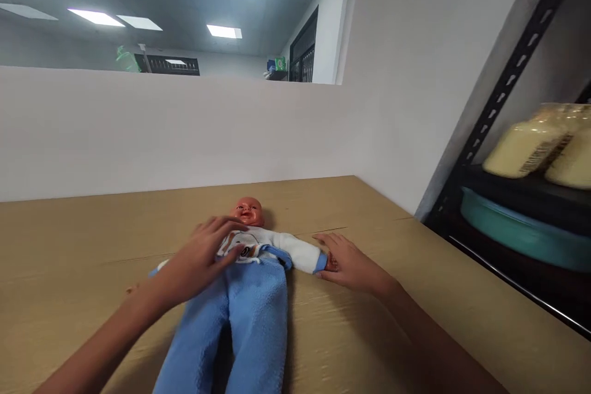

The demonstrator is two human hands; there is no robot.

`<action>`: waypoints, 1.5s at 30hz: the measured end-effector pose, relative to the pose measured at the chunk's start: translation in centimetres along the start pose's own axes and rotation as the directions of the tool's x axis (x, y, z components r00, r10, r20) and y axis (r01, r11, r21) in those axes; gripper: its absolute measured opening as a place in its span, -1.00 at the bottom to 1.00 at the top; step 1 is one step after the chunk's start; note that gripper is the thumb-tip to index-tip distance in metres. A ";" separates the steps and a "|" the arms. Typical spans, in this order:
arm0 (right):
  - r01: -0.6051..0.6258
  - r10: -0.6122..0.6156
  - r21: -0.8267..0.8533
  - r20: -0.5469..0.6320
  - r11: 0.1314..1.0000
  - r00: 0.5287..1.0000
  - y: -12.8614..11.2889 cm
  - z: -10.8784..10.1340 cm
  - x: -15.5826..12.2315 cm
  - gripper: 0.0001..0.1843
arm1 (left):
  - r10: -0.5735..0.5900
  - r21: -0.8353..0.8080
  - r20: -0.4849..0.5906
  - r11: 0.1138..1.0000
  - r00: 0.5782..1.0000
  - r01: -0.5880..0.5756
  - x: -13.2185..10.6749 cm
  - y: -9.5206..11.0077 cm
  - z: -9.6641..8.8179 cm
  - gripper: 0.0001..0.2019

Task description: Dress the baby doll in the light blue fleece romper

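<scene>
Look at the doll [258, 295], lying on its back on the desk [92, 231], with the head [248, 212] toward the far wall [184, 135]. Follow the long way of it: from the head, down the white shirt [263, 236], to the blue pants [252, 320], with legs going out of view at the bottom. Notice a small slant, with the legs leaning a bit to the left. See both doll arms out to the sides, across that long line.

Find the left hand [203, 258] right at the shirt, coming in from the left. See thumb and fingers spread apart, not closed around anything. Looks to be touching the front of the shirt; cannot tell how hard.

Find the right hand [353, 266] off to the right, apart from the doll's body, just past the end of the sleeve [298, 252] and its blue cuff [322, 262]. See the little doll hand [332, 263] between thumb and fingers there. Cannot tell if squeezed or only touched.

Count the left hand as nearer to the head and body, and the right hand as nearer to the stretched-out sleeve. Spot the other arm [156, 269] on the left, mostly hidden behind the left forearm.
</scene>
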State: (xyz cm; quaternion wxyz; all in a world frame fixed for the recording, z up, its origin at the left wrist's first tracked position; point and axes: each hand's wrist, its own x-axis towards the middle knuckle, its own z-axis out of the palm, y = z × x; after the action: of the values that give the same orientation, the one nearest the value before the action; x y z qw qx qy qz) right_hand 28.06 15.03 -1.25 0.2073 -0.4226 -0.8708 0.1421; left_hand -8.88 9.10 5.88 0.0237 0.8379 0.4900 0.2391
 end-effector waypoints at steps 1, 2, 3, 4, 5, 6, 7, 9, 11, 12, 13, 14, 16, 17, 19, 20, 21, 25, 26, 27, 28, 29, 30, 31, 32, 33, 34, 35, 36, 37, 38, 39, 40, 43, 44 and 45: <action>-0.026 0.025 0.020 0.005 0.999 1.000 0.1 0.0 -0.1 -0.34 | 0.052 0.000 0.030 0.999 0.998 -0.052 1.3 1.3 0.7 -0.63; -0.044 0.044 0.041 0.011 0.998 0.999 0.0 0.1 -0.2 -0.43 | 0.091 0.007 0.067 0.996 0.994 -0.091 2.5 2.3 1.4 -0.68; -0.056 0.056 0.056 0.006 0.997 0.998 -0.1 0.2 -0.3 -0.52 | 0.110 0.027 0.124 0.993 0.986 -0.115 3.5 2.9 2.3 -0.71; -0.062 0.063 0.067 -0.013 0.996 0.998 -0.2 0.3 -0.3 -0.59 | 0.105 0.059 0.184 0.991 0.977 -0.118 4.5 3.3 3.1 -0.73; -0.063 0.066 0.074 -0.046 0.995 0.997 -0.4 0.4 -0.2 -0.63 | 0.091 0.101 0.242 0.988 0.966 -0.119 5.2 3.4 3.9 -0.77; -0.060 0.067 0.081 -0.090 0.995 0.994 -0.6 0.4 -0.1 -0.63 | 0.075 0.143 0.283 0.983 0.956 -0.119 5.7 3.4 4.7 -0.80; -0.053 0.065 0.089 -0.139 0.995 0.988 -0.8 0.4 0.0 -0.61 | 0.057 0.181 0.303 0.976 0.951 -0.117 6.1 3.4 5.3 -0.83; -0.031 0.059 0.124 -0.231 0.992 0.971 -1.3 0.2 0.4 -0.58 | 0.062 0.219 0.302 0.967 0.951 -0.133 6.2 3.3 6.2 -0.86; -0.009 0.068 0.193 -0.299 0.981 0.952 -1.7 -0.2 0.9 -0.55 | 0.106 0.196 0.275 0.967 0.956 -0.163 6.0 3.4 6.6 -0.85; 0.001 0.075 0.228 -0.323 0.974 0.943 -2.0 -0.4 1.2 -0.54 | 0.137 0.169 0.255 0.968 0.957 -0.184 5.9 3.5 6.6 -0.83; 0.009 0.081 0.255 -0.341 0.967 0.936 -2.3 -0.5 1.6 -0.51 | 0.177 0.135 0.235 0.968 0.956 -0.212 5.7 3.5 6.6 -0.81; 0.017 0.082 0.270 -0.351 0.963 0.933 -2.7 -0.6 2.1 -0.50 | 0.222 0.099 0.210 0.964 0.952 -0.247 5.6 3.5 6.5 -0.78; 0.032 0.070 0.274 -0.354 0.961 0.933 -3.5 -0.3 3.3 -0.52 | 0.326 0.049 0.152 0.940 0.933 -0.337 5.3 3.2 6.3 -0.71; 0.037 0.063 0.276 -0.344 0.961 0.937 -4.0 0.1 3.9 -0.54 | 0.385 0.039 0.126 0.919 0.914 -0.393 5.2 2.9 6.3 -0.67; 0.034 0.055 0.292 -0.293 0.956 0.954 -5.0 1.2 5.2 -0.60 | 0.487 0.051 0.083 0.869 0.870 -0.491 4.8 2.3 6.1 -0.63; 0.034 0.047 0.298 -0.261 0.954 0.964 -5.6 1.7 5.7 -0.64 | 0.520 0.068 0.063 0.849 0.852 -0.523 4.6 2.0 6.1 -0.62; 0.040 0.030 0.295 -0.230 0.955 0.973 -6.1 2.3 6.2 -0.67 | 0.543 0.081 0.045 0.835 0.838 -0.545 4.3 1.8 6.0 -0.62; 0.097 -0.059 0.267 -0.148 0.959 0.987 -7.7 3.3 6.7 -0.72 | 0.466 0.027 -0.089 0.885 0.880 -0.466 4.0 1.6 5.4 -0.62; 0.114 -0.079 0.312 -0.125 0.943 0.989 -7.9 3.3 6.5 -0.72 | 0.405 -0.027 -0.119 0.912 0.907 -0.410 4.1 1.7 5.2 -0.63; 0.135 -0.110 0.394 -0.087 0.909 0.990 -8.1 3.3 6.2 -0.72 | 0.332 -0.097 -0.136 0.933 0.933 -0.346 4.4 1.9 5.0 -0.63; 0.150 -0.150 0.509 -0.041 0.848 0.988 -8.1 3.3 5.9 -0.72 | 0.259 -0.176 -0.136 0.943 0.956 -0.281 4.7 2.0 4.9 -0.64; 0.145 -0.191 0.638 0.004 0.756 0.982 -8.1 3.5 5.5 -0.71 | 0.196 -0.259 -0.116 0.940 0.974 -0.220 5.1 2.1 4.8 -0.65; 0.117 -0.215 0.750 0.035 0.651 0.976 -8.0 3.8 5.2 -0.71 | 0.144 -0.335 -0.088 0.928 0.986 -0.165 5.4 2.1 4.9 -0.65; 0.079 -0.199 0.831 0.039 0.550 0.979 -7.9 4.2 5.0 -0.74 | 0.103 -0.389 -0.059 0.914 0.993 -0.118 5.8 2.0 5.0 -0.66; 0.045 -0.138 0.885 0.021 0.463 0.990 -7.7 4.8 4.8 -0.76 | 0.074 -0.417 -0.036 0.905 0.997 -0.082 6.0 1.9 5.2 -0.66; 0.021 -0.041 0.922 -0.005 0.386 0.999 -7.6 5.4 4.7 -0.75 | 0.054 -0.418 -0.020 0.906 0.998 -0.058 6.2 1.6 5.5 -0.66; 0.007 0.069 0.949 -0.030 0.314 0.997 -7.4 6.0 4.6 -0.73 | 0.043 -0.396 -0.011 0.917 0.999 -0.043 6.3 1.3 5.9 -0.65; 0.000 0.168 0.969 -0.042 0.245 0.985 -7.1 6.6 4.5 -0.70 | 0.034 -0.356 -0.007 0.934 0.999 -0.034 6.4 0.9 6.3 -0.65; -0.008 0.243 0.985 -0.035 0.171 0.969 -6.9 7.1 4.5 -0.68 | 0.030 -0.311 -0.004 0.950 1.000 -0.030 6.3 0.6 6.7 -0.66; -0.021 0.292 0.995 -0.008 0.096 0.957 -6.6 7.5 4.4 -0.66 | 0.029 -0.275 0.003 0.961 1.000 -0.027 6.3 0.4 7.0 -0.68; -0.043 0.315 0.998 0.029 0.038 0.949 -6.2 7.8 4.4 -0.65 | 0.026 -0.252 0.016 0.967 1.000 -0.021 6.3 0.3 7.3 -0.72; -0.069 0.326 0.998 0.064 0.006 0.943 -5.9 8.1 4.5 -0.65 | 0.016 -0.243 0.031 0.970 0.999 -0.008 6.3 0.2 7.5 -0.75; -0.095 0.329 0.995 0.091 -0.004 0.940 -5.5 8.3 4.6 -0.65 | -0.002 -0.243 0.049 0.970 0.999 0.014 6.3 0.2 7.7 -0.78; -0.155 0.306 0.986 0.130 0.060 0.943 -4.4 9.1 5.4 -0.66 | -0.088 -0.241 0.102 0.964 0.991 0.111 6.4 0.5 7.9 -0.77; -0.159 0.293 0.982 0.123 0.101 0.948 -4.1 9.5 5.8 -0.64 | -0.115 -0.232 0.113 0.963 0.987 0.139 6.5 0.6 7.9 -0.74; -0.154 0.276 0.978 0.109 0.145 0.955 -3.8 9.9 6.4 -0.62 | -0.136 -0.224 0.118 0.961 0.984 0.160 6.6 0.6 7.9 -0.73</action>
State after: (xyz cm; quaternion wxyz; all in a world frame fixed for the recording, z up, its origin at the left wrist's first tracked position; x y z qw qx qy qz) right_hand 17.14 17.08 -6.79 0.4479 -0.3174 -0.4966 0.6723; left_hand -2.36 15.81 1.53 0.1641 0.8014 0.5182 0.2496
